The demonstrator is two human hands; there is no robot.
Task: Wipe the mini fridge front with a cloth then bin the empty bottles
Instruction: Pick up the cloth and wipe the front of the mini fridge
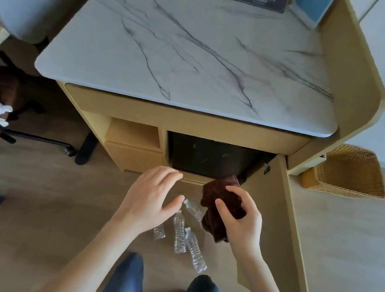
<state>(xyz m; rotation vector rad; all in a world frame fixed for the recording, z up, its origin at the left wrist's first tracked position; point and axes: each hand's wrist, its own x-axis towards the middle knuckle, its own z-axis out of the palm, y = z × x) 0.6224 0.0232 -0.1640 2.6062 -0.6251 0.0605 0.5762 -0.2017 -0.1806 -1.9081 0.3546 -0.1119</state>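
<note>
Your right hand [242, 224] grips the cloth [214, 196], bunched, just below the fridge [210, 155] at frame centre. It's likely wadded to make a firm wiping pad. Your left hand [149, 199] is released, fingers spread, holding nothing, left of the cloth. The fridge sits under the desk [200, 48], and the door [293, 234] is swung open at lower right, so the front is reachable. The bottles [180, 233] lie on the floor [53, 213] between your hands, not yet binned. The basket [351, 173] at the right edge is probably the bin.
</note>
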